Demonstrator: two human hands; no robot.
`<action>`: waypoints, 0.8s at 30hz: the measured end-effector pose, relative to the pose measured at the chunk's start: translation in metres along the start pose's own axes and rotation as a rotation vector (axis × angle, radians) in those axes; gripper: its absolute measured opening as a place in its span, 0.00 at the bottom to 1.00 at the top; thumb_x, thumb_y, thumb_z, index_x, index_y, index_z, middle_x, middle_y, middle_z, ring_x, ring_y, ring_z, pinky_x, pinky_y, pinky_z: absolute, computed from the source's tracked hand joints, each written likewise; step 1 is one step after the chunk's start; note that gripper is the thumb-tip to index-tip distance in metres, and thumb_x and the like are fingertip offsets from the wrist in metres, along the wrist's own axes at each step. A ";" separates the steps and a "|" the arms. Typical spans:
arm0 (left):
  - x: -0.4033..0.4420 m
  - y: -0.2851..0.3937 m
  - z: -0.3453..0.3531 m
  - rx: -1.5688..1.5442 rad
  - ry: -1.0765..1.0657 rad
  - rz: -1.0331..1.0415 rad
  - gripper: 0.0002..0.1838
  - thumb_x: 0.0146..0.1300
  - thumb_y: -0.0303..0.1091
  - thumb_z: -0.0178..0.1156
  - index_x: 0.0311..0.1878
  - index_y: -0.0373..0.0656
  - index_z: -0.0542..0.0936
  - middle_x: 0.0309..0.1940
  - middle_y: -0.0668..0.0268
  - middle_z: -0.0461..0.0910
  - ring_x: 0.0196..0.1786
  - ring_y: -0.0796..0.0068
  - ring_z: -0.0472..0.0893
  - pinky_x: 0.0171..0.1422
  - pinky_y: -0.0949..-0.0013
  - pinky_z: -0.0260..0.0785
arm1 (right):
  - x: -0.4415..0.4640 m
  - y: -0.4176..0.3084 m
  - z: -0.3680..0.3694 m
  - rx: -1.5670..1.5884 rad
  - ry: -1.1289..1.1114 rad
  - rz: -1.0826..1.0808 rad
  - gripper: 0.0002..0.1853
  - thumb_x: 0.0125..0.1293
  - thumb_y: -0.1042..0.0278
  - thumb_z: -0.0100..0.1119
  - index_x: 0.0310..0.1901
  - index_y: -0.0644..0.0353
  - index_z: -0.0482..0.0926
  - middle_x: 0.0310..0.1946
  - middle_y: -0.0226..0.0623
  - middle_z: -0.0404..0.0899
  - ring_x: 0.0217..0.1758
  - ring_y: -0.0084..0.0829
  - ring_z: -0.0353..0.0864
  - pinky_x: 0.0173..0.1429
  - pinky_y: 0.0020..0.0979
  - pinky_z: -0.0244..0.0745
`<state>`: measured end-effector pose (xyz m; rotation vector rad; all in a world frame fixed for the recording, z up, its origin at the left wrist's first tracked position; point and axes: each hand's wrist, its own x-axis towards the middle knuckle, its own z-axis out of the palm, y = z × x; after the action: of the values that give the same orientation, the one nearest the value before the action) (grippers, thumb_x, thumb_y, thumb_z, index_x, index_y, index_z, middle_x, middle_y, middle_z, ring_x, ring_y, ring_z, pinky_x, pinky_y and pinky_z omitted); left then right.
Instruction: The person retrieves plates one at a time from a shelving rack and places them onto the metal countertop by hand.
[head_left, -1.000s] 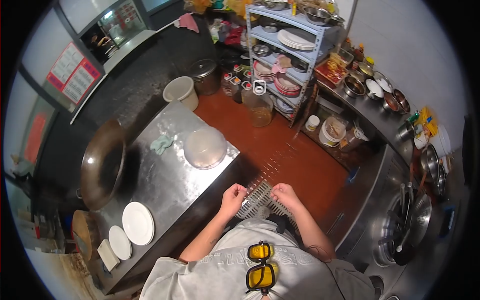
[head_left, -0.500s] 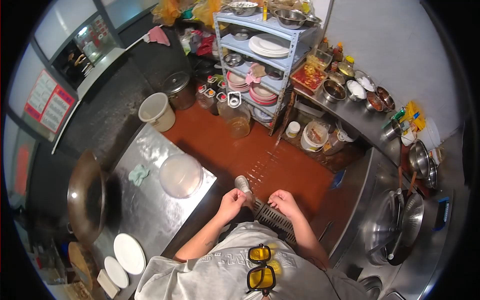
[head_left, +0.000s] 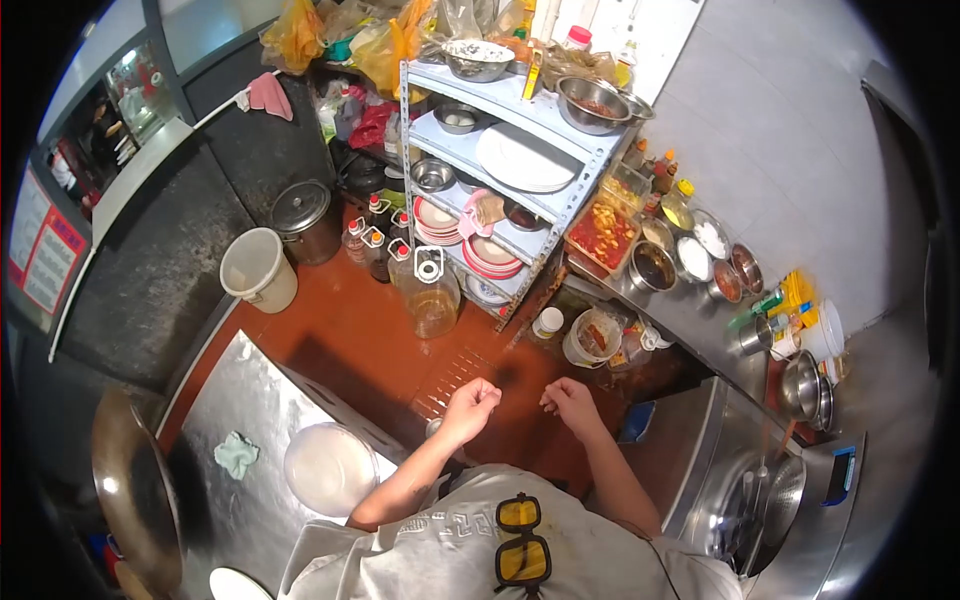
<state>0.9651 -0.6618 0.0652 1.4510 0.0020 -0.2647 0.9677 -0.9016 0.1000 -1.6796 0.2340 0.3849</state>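
Observation:
My left hand (head_left: 473, 408) is held out over the red floor, fingers curled in, with nothing showing in it. My right hand (head_left: 570, 405) hangs at about the same height to the right, its fingers bent inward and no object visible in them. Neither hand touches anything. Nearest to the left forearm is a round, pale, see-through tub (head_left: 331, 469) on the steel table (head_left: 225, 395). A crumpled light-green cloth (head_left: 236, 455) lies beside that tub.
Ahead stands a shelf rack (head_left: 500, 95) with plates and bowls. A large oil jug (head_left: 432, 300) and a white bucket (head_left: 258, 270) stand on the floor. Along the right runs a counter (head_left: 640, 290) with bowls of ingredients. A big wok (head_left: 130, 490) is at left.
My view has moved forward, so the rack, jug and counter appear closer. The table and tub have slid down and left in view. Both hands stay raised and curled.

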 end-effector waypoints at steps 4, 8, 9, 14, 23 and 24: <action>0.040 0.016 -0.029 0.081 0.015 -0.008 0.06 0.70 0.31 0.58 0.36 0.40 0.77 0.29 0.75 0.76 0.31 0.86 0.72 0.37 0.77 0.67 | 0.050 -0.044 0.026 -0.045 -0.045 -0.023 0.09 0.72 0.64 0.55 0.38 0.59 0.80 0.31 0.28 0.82 0.31 0.18 0.78 0.37 0.21 0.71; 0.059 0.029 -0.046 0.041 0.087 0.001 0.06 0.70 0.31 0.59 0.37 0.40 0.77 0.29 0.75 0.76 0.32 0.86 0.72 0.38 0.78 0.66 | 0.086 -0.075 0.042 0.015 -0.134 0.004 0.08 0.72 0.65 0.55 0.43 0.59 0.81 0.31 0.28 0.82 0.32 0.18 0.78 0.37 0.20 0.71; 0.064 0.029 -0.049 0.025 0.105 0.006 0.06 0.70 0.31 0.59 0.37 0.40 0.77 0.29 0.75 0.76 0.32 0.86 0.72 0.38 0.78 0.66 | 0.095 -0.082 0.044 0.028 -0.153 0.006 0.09 0.72 0.66 0.55 0.44 0.60 0.81 0.31 0.28 0.83 0.32 0.18 0.78 0.37 0.20 0.71; 0.083 0.029 -0.064 0.004 0.172 0.001 0.04 0.69 0.29 0.59 0.37 0.40 0.77 0.30 0.75 0.76 0.34 0.86 0.73 0.40 0.78 0.66 | 0.150 -0.107 0.045 0.204 -0.157 -0.017 0.14 0.70 0.68 0.56 0.54 0.62 0.77 0.34 0.31 0.84 0.31 0.19 0.79 0.36 0.20 0.71; 0.184 0.048 -0.090 0.035 0.364 0.057 0.04 0.67 0.29 0.61 0.42 0.39 0.79 0.33 0.71 0.80 0.37 0.83 0.77 0.44 0.74 0.72 | 0.307 -0.171 0.026 0.544 -0.040 -0.180 0.33 0.67 0.70 0.59 0.71 0.65 0.59 0.42 0.38 0.81 0.35 0.24 0.78 0.38 0.23 0.71; 0.205 0.050 -0.092 0.074 0.380 0.061 0.05 0.67 0.30 0.61 0.42 0.39 0.79 0.33 0.71 0.80 0.37 0.83 0.77 0.44 0.74 0.72 | 0.326 -0.177 0.022 0.555 -0.038 -0.214 0.35 0.67 0.70 0.59 0.73 0.65 0.56 0.43 0.39 0.80 0.36 0.26 0.78 0.38 0.24 0.71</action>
<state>1.1874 -0.6035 0.0700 1.5533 0.2577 0.0642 1.3312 -0.8328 0.1351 -1.1353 0.1149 0.1678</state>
